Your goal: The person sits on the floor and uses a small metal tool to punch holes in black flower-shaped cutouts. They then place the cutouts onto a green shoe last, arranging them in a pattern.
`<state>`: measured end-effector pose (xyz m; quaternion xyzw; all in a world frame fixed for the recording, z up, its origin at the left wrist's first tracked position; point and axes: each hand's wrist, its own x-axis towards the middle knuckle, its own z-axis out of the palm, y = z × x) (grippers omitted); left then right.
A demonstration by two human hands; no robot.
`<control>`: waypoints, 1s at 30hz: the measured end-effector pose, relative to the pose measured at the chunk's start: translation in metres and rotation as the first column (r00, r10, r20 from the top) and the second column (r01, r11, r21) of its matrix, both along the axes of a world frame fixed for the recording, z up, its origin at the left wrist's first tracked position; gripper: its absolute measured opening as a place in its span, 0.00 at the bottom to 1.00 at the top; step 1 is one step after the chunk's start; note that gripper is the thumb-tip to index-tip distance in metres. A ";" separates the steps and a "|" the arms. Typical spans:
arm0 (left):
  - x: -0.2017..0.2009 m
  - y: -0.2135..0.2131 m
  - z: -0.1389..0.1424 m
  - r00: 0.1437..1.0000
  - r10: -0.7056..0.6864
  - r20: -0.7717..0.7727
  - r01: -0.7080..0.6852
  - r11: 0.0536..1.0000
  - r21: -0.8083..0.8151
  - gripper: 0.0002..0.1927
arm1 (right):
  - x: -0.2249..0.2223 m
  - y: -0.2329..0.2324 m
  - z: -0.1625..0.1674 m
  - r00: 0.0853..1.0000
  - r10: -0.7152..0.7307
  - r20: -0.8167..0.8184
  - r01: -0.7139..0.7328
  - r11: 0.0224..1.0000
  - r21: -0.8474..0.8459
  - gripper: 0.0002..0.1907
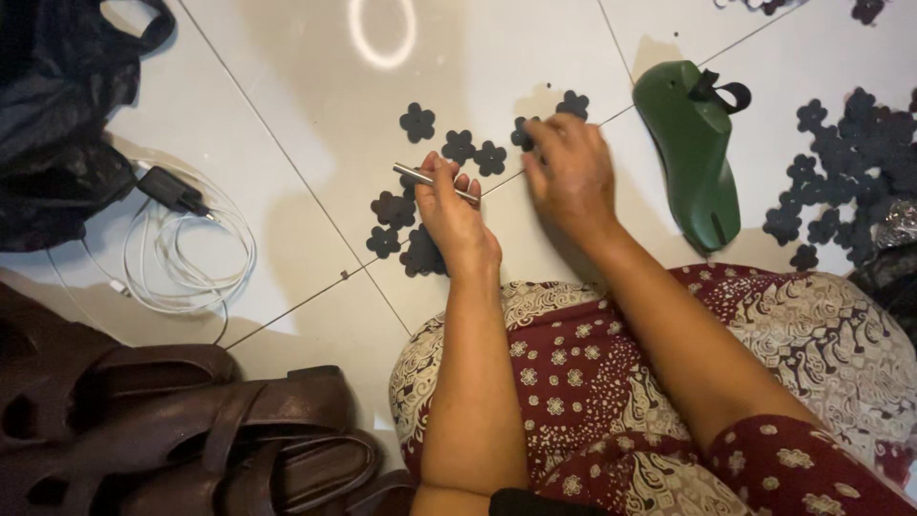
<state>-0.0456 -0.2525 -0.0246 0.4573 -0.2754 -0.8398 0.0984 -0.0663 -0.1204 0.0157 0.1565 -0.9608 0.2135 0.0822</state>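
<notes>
Patterned maroon fabric [611, 382] covers the lap nearest the camera, forearms reaching out over it to white floor tiles [287, 86]. The left hand [457, 215] closes its fingers around a thin metal rod [435, 182], while the right hand [571, 172] presses fingertips onto a dark flower-shaped cutout [524, 134]. More cutouts [417, 122] lie beside them; a green shoe last [695, 153] rests to the right, brown sandals [191, 430] and a white cable [191, 258] to the left.

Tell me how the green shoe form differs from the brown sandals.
The green shoe form is solid, smooth and strapless apart from a black loop at its top; the brown sandals are open, with wide straps. The shoe form lies alone by the right hand; the sandals sit piled together at the lower left. Both rest on the tiled floor and are foot-shaped.
</notes>
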 end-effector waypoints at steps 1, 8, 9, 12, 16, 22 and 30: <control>0.000 -0.001 0.000 1.000 0.009 -0.001 -0.009 1.000 -0.001 0.15 | -0.001 -0.010 -0.002 0.999 0.041 0.030 -0.040 0.999 -0.007 0.20; 0.000 -0.007 -0.005 0.999 0.017 -0.031 -0.016 1.000 0.004 0.16 | -0.004 -0.044 -0.016 0.985 -0.010 0.174 0.028 0.995 -0.099 0.22; 0.000 -0.008 -0.005 0.998 0.019 -0.060 -0.018 1.000 0.014 0.17 | -0.003 -0.042 -0.017 0.986 0.010 0.169 0.006 0.996 -0.093 0.21; 0.001 -0.007 -0.006 0.995 -0.019 -0.096 0.022 0.999 0.032 0.19 | 0.000 -0.035 -0.019 0.988 0.071 0.136 -0.063 0.996 -0.062 0.21; 0.002 -0.005 -0.005 0.995 -0.051 -0.087 0.058 0.996 0.069 0.21 | 0.010 -0.013 -0.019 0.998 0.034 0.059 -0.026 0.992 -0.123 0.20; 0.003 0.003 -0.008 0.991 -0.126 -0.054 0.128 0.991 0.037 0.21 | 0.016 0.030 -0.023 0.970 -0.209 0.122 0.229 0.955 -0.188 0.18; -0.001 0.029 0.002 0.922 -0.358 -0.145 0.330 0.926 -0.184 0.19 | 0.028 0.033 -0.030 0.988 -0.089 0.123 0.109 0.981 -0.162 0.20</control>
